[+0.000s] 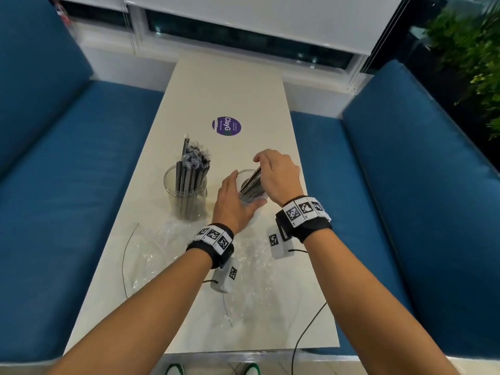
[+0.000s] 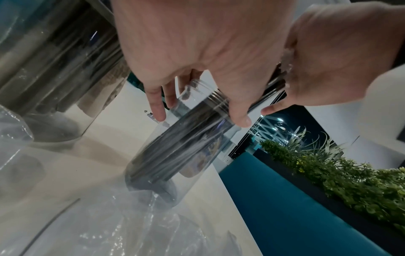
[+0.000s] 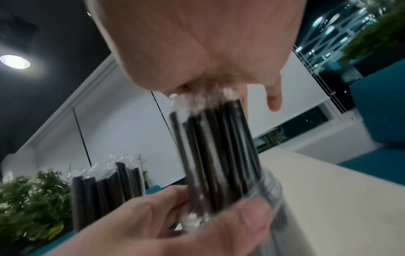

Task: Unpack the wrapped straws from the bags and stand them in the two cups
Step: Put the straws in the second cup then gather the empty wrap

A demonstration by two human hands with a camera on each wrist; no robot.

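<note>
Two clear plastic cups stand on the cream table [image 1: 221, 85]. The left cup [image 1: 186, 196] is full of black wrapped straws [image 1: 190, 169] standing upright. My left hand [image 1: 235, 196] grips the right cup [image 2: 186, 155] near its rim, thumb on the near side. My right hand [image 1: 278, 174] holds a bundle of black wrapped straws [image 3: 219, 152] by their tops; their lower ends sit inside the right cup, leaning. The left cup's straws [image 3: 105, 187] show behind my left thumb [image 3: 230, 223] in the right wrist view.
Crumpled clear plastic bags [image 1: 154, 255] lie on the near part of the table, under my wrists. A purple round sticker [image 1: 226, 125] sits mid-table. Blue bench seats [image 1: 67, 185] flank both sides. Green plants [image 1: 473, 50] stand at the far right. A black cable [image 1: 305, 331] runs off the near edge.
</note>
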